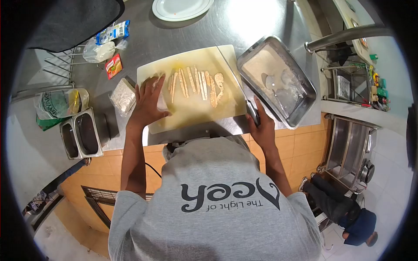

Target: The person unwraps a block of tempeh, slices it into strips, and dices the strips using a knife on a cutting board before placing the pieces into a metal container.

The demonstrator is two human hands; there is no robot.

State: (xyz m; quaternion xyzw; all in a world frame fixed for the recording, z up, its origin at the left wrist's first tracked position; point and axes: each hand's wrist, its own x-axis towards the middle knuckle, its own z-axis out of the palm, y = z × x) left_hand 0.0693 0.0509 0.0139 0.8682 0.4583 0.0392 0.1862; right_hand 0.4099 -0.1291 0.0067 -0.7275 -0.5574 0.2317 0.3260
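Observation:
My right hand (261,124) is closed around the dark handle of a long kitchen knife (252,111). Its blade points away from me along the right side of the pale cutting board (191,123). My left hand (148,102) is at the board's left edge, fingers and thumb spread. A small translucent, whitish piece (162,101) shows beside its palm; whether the hand touches it is unclear. Several thin, pale brown strips that look like tempeh (183,83) lie side by side on the board, with curved, irregular pieces (219,85) at their right.
Right of the board stands a metal tray (311,93) with whitish powder and a spoon. A plastic-wrapped block (123,96), a red packet (113,66) and a blue-white packet (113,32) lie left. A white plate (182,15) sits behind; a person (344,209) is lower right.

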